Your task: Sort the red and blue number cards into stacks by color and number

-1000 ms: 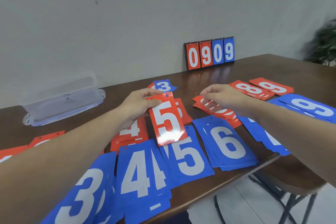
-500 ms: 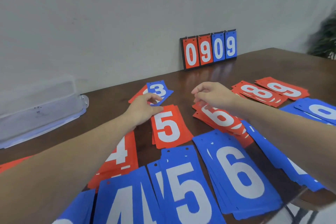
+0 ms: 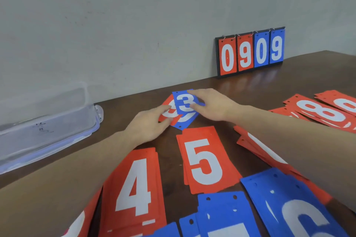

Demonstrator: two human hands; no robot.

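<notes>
A small mixed pile lies at the table's far middle: a blue 3 card [image 3: 183, 102] on top, another blue card [image 3: 185, 121] under it, a red card [image 3: 168, 112] to the left. My right hand [image 3: 212, 106] grips the blue 3 card at its right edge. My left hand [image 3: 149, 124] rests its straight fingers on the red card. Nearer me lie a red 5 stack [image 3: 205, 159], a red 4 stack [image 3: 134, 188], red 6 cards [image 3: 248, 142] under my right arm, and blue stacks [image 3: 279, 206] at the front.
A scoreboard stand [image 3: 250, 52] reading 0909 leans on the wall at the back. A clear plastic box [image 3: 46, 121] sits at the left. Red 8 cards [image 3: 323, 111] and more red cards [image 3: 344, 102] lie at the right. The brown table [image 3: 240, 90] meets the wall behind.
My left hand let go of the red 5 card, which now lies on its stack. Both hands moved forward to the far pile; my right hand took hold of the blue 3 card.
</notes>
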